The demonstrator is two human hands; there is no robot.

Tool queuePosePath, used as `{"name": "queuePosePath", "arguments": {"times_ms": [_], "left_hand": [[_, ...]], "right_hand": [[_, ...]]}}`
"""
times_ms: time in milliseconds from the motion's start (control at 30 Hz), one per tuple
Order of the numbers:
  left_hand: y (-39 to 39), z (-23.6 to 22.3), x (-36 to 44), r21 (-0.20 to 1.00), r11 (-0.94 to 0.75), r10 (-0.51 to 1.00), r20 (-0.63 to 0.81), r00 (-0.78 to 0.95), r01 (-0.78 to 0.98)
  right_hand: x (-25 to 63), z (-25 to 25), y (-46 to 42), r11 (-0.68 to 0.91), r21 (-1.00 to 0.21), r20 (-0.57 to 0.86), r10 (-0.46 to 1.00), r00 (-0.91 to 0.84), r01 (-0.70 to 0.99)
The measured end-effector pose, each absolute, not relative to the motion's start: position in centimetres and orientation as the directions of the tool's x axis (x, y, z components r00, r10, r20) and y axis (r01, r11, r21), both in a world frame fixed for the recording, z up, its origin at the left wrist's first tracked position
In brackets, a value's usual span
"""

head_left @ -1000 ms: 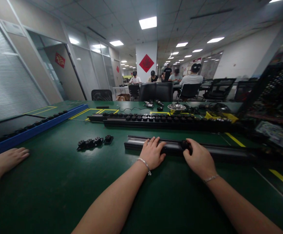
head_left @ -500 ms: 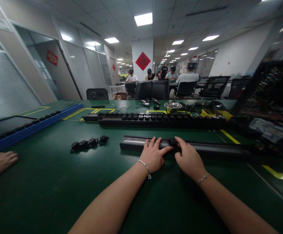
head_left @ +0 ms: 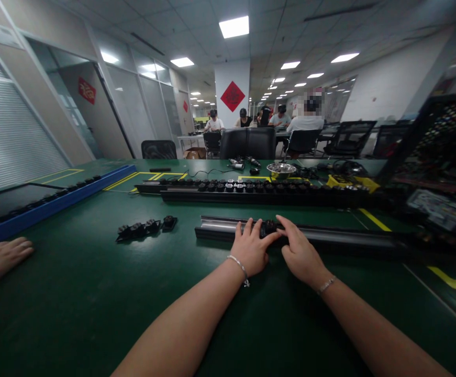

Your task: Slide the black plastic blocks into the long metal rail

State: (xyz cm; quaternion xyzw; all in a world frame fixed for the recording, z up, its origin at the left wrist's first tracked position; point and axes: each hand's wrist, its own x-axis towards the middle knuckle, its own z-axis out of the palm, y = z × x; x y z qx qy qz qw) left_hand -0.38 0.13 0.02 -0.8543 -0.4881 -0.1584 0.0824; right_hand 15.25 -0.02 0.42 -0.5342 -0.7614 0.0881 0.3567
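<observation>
On the near side of the green work surface, a long black channel-shaped rail lies crosswise, with one small black round-topped part seated in its channel between the hands. The left hand lies over the rail just left of this part, its grip spread and its thumb reaching right. The right hand is on the other side, index finger and thumb parted; whether its fingertip touches the part cannot be told.

Near the hands, only this one part can be made out in the rail; the rail's right end is too dark to read. Four loose black parts on flat bases lie to the left, outside any rail. Farther back, a black rail with a long row of similar parts looks much more filled. At far left is a blue rail, with another person's hand nearer.
</observation>
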Motion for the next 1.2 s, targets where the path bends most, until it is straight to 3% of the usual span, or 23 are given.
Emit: {"name": "queuePosePath", "arguments": {"times_ms": [300,500,667,1200], "left_hand": [[0.1,0.1,-0.1,0.013,-0.478,0.827,0.343,0.446,0.878],[0.3,-0.1,0.4,0.034,-0.43,0.853,0.343,0.394,0.902],[0.2,0.1,0.5,0.025,-0.421,0.858,0.335,0.389,0.907],[0.0,0.5,-0.4,0.032,-0.337,0.904,0.29,0.314,0.941]], "right_hand": [[15.5,0.2,0.6,0.448,-0.492,0.49,0.851,-0.187,0.747],[16.5,0.0,0.4,0.135,-0.187,0.499,0.866,-0.025,0.973],[17.2,-0.8,0.5,0.097,-0.014,0.429,0.9,-0.082,0.995],[17.5,-0.6,0.5,0.107,0.006,0.394,0.914,-0.1,0.994]]}}
